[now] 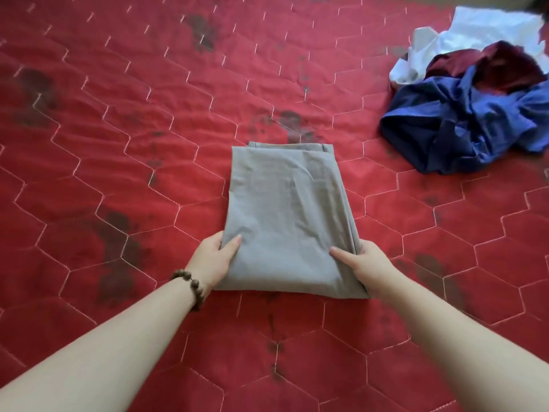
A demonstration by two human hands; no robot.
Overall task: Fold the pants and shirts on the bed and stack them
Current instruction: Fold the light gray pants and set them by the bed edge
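One garment, the grey pants (pixel 285 215), lies folded at frame centre on the bed (pixel 118 144), its near corners pinched by the left hand (pixel 215 260) and right hand (pixel 364 264), while the unfolded pile (pixel 472 96) remains at upper right.

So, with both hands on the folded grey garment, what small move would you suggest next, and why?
Probably lift the grey garment aside as the stack's base: it lies folded, left hand and right hand grip its near corners, and the pile of unfolded clothes waits.
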